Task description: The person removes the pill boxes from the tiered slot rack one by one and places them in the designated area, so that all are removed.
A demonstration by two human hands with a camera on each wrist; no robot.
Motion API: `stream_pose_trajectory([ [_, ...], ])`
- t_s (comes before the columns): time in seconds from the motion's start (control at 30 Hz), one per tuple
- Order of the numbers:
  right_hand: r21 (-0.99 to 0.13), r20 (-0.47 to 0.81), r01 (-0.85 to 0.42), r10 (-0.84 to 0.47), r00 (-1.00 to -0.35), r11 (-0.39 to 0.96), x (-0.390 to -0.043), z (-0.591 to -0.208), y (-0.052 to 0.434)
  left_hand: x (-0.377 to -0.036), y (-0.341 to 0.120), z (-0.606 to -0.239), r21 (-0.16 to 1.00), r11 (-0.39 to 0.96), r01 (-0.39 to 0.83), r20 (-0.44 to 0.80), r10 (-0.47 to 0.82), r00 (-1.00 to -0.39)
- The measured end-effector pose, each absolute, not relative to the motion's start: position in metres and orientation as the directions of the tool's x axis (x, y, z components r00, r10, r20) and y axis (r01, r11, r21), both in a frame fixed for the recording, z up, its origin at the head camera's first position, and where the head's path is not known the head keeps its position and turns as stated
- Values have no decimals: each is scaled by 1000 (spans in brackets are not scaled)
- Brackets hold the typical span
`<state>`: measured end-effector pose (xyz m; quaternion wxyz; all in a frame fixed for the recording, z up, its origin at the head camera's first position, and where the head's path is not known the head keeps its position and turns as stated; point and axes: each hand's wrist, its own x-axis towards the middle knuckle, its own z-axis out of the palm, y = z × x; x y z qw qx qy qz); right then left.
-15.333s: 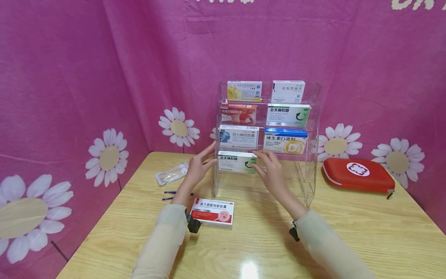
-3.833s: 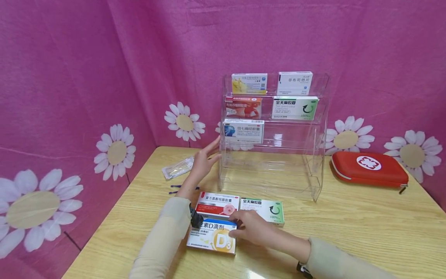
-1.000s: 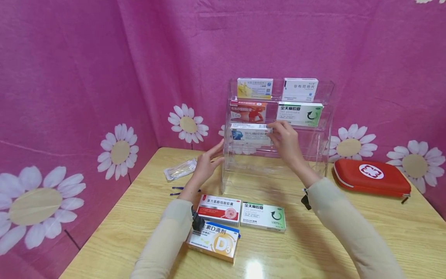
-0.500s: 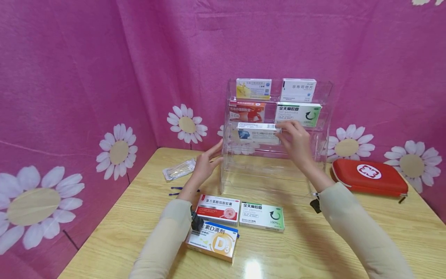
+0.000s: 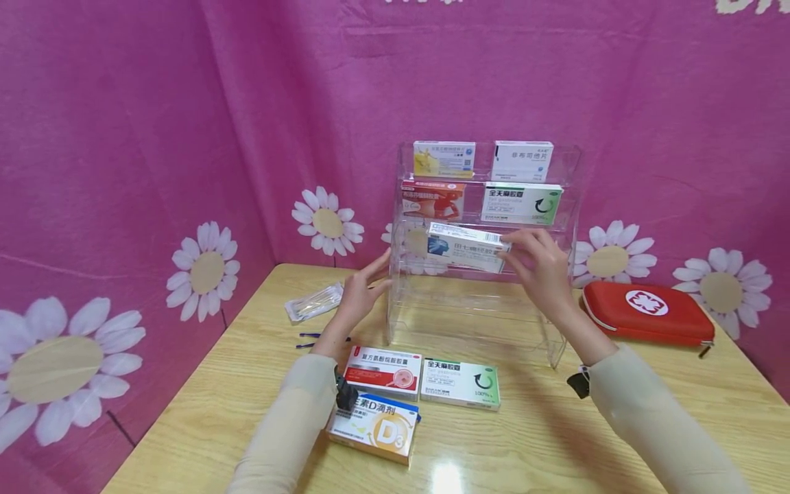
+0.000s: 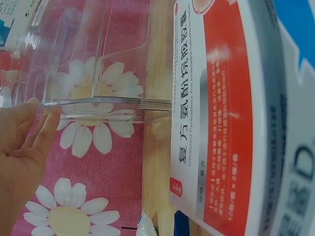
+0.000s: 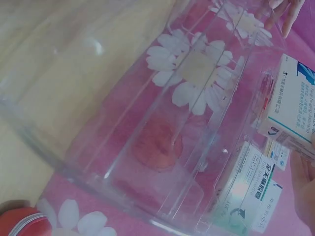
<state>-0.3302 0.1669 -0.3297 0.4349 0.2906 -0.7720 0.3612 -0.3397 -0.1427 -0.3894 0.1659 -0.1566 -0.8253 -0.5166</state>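
Here, a clear plastic rack (image 5: 570,206) stands near the back edge of the wooden table (image 5: 648,412), and it has steps like little shelves. On the top step sit a yellow and white box (image 5: 444,158) on the left and a white box (image 5: 522,161) on the right. One step down are a red box (image 5: 432,200) on the left and a green and white box (image 5: 521,203) on the right. The two lowest steps hold no boxes. The right hand (image 5: 542,269) pinches the right end of a white and blue box (image 5: 464,247) with thumb and fingers curled around it. This box is tilted and sits in front of the third step, near its middle. The left hand (image 5: 361,291) has straight fingers, and they rest flat on the left wall of the rack. It holds nothing. Near the front edge of the table lie three more boxes close together: a red and white box (image 5: 382,371), another green and white box (image 5: 460,383) just to its right, and a box with a big D3 (image 5: 375,428) in front of them. A red first aid case (image 5: 642,312) lies by the right edge of the table. A small clear packet (image 5: 310,303) lies near the back left corner.
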Motion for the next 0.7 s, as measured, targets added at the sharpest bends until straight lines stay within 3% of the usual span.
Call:
stream_pose_trajectory([
  [0.43,-259,864,-833,-268,-426,488,-279,-356,181,-338,-144,-389,816,398,420,417,99,-903],
  [0.7,-325,797,-824,-335,-503,464,-241,-376,189,-338,-144,-388,811,408,419,416,101,-904],
])
